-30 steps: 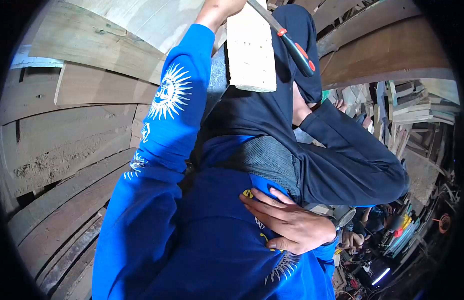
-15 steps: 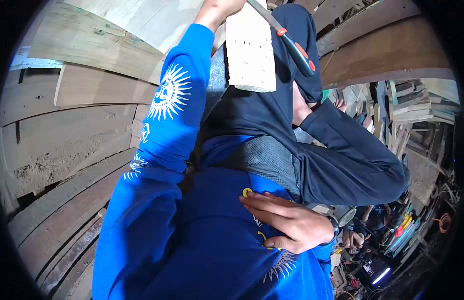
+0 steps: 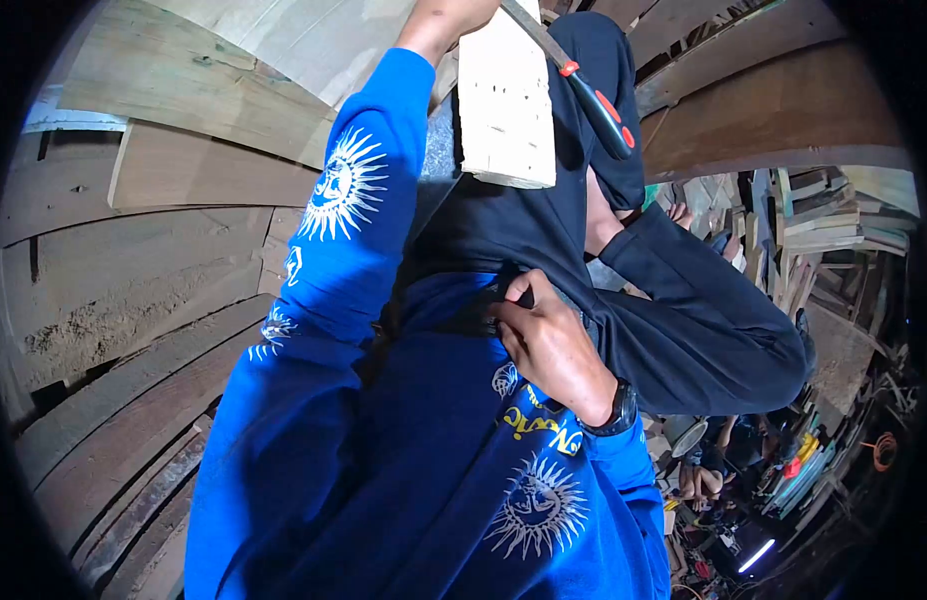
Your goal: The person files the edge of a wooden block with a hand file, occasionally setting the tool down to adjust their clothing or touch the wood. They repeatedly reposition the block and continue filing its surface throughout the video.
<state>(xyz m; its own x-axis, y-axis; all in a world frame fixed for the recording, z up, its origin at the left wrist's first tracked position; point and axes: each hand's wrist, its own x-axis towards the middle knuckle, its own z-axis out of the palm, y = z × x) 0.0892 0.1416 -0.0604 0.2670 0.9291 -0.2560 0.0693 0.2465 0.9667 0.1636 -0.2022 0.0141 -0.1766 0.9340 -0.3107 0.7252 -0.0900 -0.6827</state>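
Note:
My left hand (image 3: 445,14) reaches to the top edge of the view, right beside a pale wooden block (image 3: 505,100) that stands on my lap. Its fingers are cut off by the frame, so its grip is hidden. A tool with a red and black handle (image 3: 601,112) lies slanted across the block, its metal blade running up toward that hand. My right hand (image 3: 551,345), with a dark watch on the wrist, is closed on the dark fabric at my waist (image 3: 511,288). I wear a blue long-sleeved shirt (image 3: 423,470) and dark trousers (image 3: 683,320).
Curved wooden planks (image 3: 133,260) fill the left and top. More planks (image 3: 783,110) lie at the upper right. Stacked wood offcuts (image 3: 823,215) sit at the right. Cluttered tools and another person's hand (image 3: 695,482) show at the lower right.
My right hand has lifted from lying flat on my blue shirt, moved up to my waist and closed on the dark fabric. The left arm, block and tool stay put.

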